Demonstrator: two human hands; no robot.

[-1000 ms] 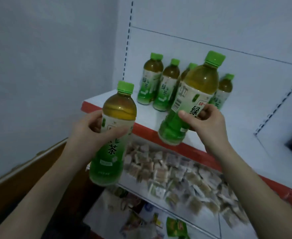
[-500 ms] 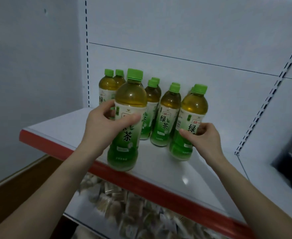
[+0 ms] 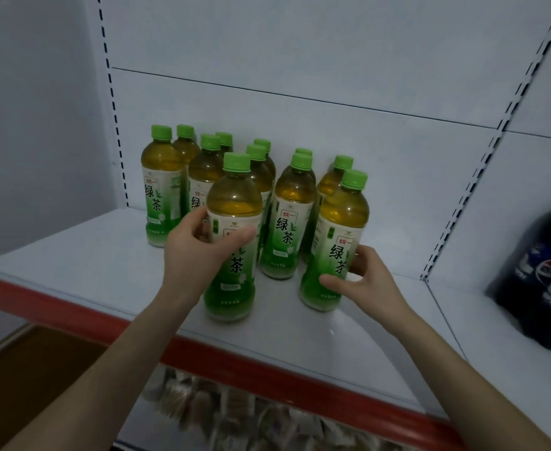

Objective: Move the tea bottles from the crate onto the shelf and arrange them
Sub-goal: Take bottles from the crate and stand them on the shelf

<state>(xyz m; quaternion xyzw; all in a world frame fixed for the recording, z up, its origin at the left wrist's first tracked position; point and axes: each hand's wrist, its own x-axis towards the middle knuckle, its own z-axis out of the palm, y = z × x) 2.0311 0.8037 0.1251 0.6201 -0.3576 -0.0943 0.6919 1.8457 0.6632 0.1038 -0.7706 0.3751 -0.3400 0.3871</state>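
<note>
Several green-capped tea bottles stand upright on the white shelf (image 3: 72, 262) with a red front edge. My left hand (image 3: 199, 247) is wrapped around the front-left tea bottle (image 3: 233, 203), whose base rests on the shelf. My right hand (image 3: 365, 281) grips the lower part of the front-right tea bottle (image 3: 342, 222), also standing on the shelf. Behind them the other bottles form rows, among them one at the far left (image 3: 161, 187) and one in the middle (image 3: 289, 216). The crate is out of view.
A dark pack of cola bottles (image 3: 541, 275) sits on the neighbouring shelf section at the right. Below the red edge, a lower shelf holds several small wrapped packets (image 3: 235, 415). A wall stands at the left; the shelf's left part is bare.
Both bottles went from held in the air before the shelf to standing on it. The left one came down last, in front of the rows. My view moved closer and up.
</note>
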